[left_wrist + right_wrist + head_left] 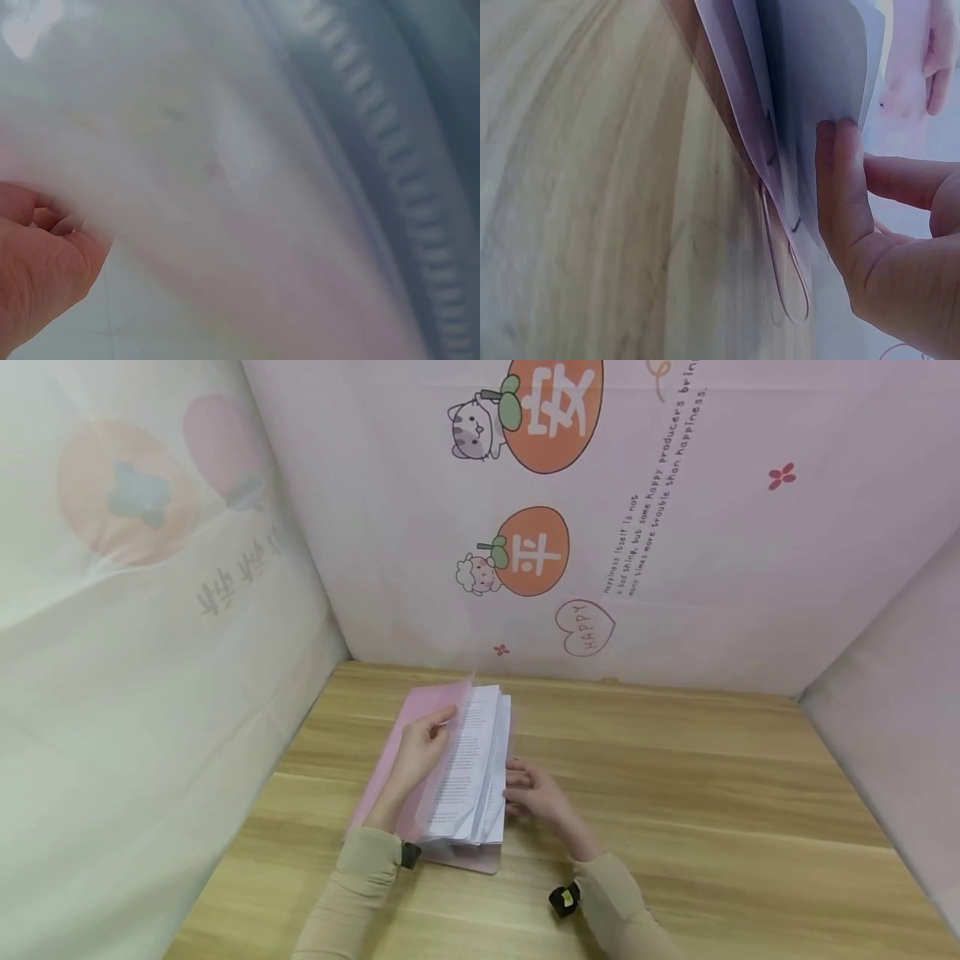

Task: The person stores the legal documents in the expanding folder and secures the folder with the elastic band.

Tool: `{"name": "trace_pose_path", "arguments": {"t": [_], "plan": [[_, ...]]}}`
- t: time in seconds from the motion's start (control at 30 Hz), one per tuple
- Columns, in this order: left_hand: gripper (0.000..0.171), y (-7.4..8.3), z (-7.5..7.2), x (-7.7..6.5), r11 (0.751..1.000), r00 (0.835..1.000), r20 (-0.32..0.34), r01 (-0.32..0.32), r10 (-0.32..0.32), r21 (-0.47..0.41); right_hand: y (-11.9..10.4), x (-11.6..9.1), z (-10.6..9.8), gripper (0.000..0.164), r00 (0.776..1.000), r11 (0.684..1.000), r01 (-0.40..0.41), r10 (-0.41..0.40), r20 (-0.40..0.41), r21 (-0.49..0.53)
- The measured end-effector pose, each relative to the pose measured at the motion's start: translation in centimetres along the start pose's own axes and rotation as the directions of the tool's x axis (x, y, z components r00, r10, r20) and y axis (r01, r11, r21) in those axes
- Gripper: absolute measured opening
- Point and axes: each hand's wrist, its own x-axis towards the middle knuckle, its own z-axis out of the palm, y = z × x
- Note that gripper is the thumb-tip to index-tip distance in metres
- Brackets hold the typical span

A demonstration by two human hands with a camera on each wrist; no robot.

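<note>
A pink folder [431, 697] lies on the table, its translucent front cover raised and tilted to the left. My left hand [423, 747] pinches the cover near its free edge. Several white printed sheets [465, 752] stand fanned out inside. At their right side is my right hand [536, 793], its extended fingers [844, 176] touching the sheets at the edge. In the left wrist view, the blurred cover [225, 202] fills most of the frame, with part of my left hand [45, 262] at the lower left. A thin pink cord loop [804, 300] hangs from the folder's edge.
The wooden table [712, 793] extends to the right of the folder. A printed fabric wall [420, 527] rises behind it, with plain fabric walls at the left [150, 693] and right [900, 693]. Both wrists carry small black devices [564, 900].
</note>
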Motion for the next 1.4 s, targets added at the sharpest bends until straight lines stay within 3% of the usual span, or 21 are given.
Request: {"name": "trace_pose_path", "arguments": {"t": [0.4, 0.97, 1.2, 1.4], "plan": [[0.042, -0.1, 0.5, 0.2, 1.000, 1.000, -0.015, 0.015, -0.015, -0.013, 0.7, 0.8, 1.4, 0.053, 0.998, 0.996, -0.024, 0.030, -0.064, 0.087], [0.042, -0.1, 1.5, -0.1, 1.000, 1.000, -0.011, 0.000, 0.000, 0.009, 0.4, 0.7, 2.0, 0.049, 0.999, 0.995, -0.011, 0.016, -0.045, 0.103], [0.043, -0.2, 3.1, 0.0, 0.990, 0.994, 0.062, -0.100, 0.095, 0.097, 0.5, -0.3, 0.9, 0.044, 0.998, 0.996, 0.000, 0.006, -0.066, 0.086], [0.042, -0.4, 4.6, 0.0, 0.973, 0.978, 0.175, -0.144, 0.112, 0.180, 0.6, -1.4, -0.9, 0.042, 0.988, 0.997, -0.045, 0.055, -0.142, 0.069]]}}
